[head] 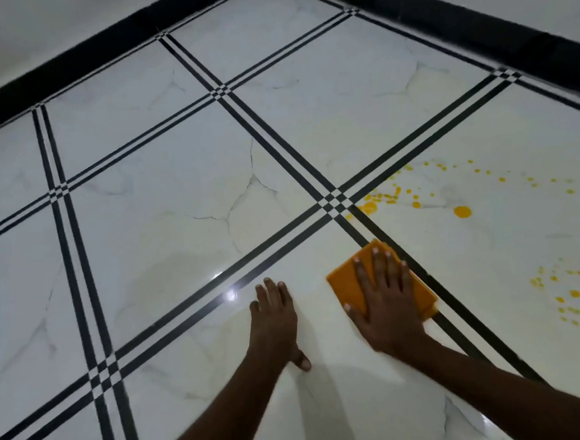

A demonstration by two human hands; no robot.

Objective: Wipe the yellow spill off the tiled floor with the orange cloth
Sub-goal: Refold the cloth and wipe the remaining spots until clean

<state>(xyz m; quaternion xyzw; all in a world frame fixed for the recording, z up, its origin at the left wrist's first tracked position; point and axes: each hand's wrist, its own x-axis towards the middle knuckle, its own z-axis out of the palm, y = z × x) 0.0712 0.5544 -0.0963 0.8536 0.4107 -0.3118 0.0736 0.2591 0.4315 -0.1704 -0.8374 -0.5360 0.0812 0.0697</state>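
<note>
A folded orange cloth (pixel 348 284) lies flat on the white tiled floor (pixel 165 228), across a black double grout line. My right hand (pixel 385 302) presses down on it with fingers spread. My left hand (pixel 276 320) rests flat on the bare tile to the left, fingers apart, holding nothing. The yellow spill (pixel 462 212) is scattered as drops and blobs on the tile to the right: one band runs from the line crossing near the cloth toward the far right, and a second patch of yellow drops (pixel 575 294) sits right of the cloth.
White marble-look tiles are divided by black double lines. A black skirting band (pixel 473 18) runs along the walls at the back, meeting in a corner at the top. A bright light reflection (pixel 231 294) shines on the tile left of my left hand.
</note>
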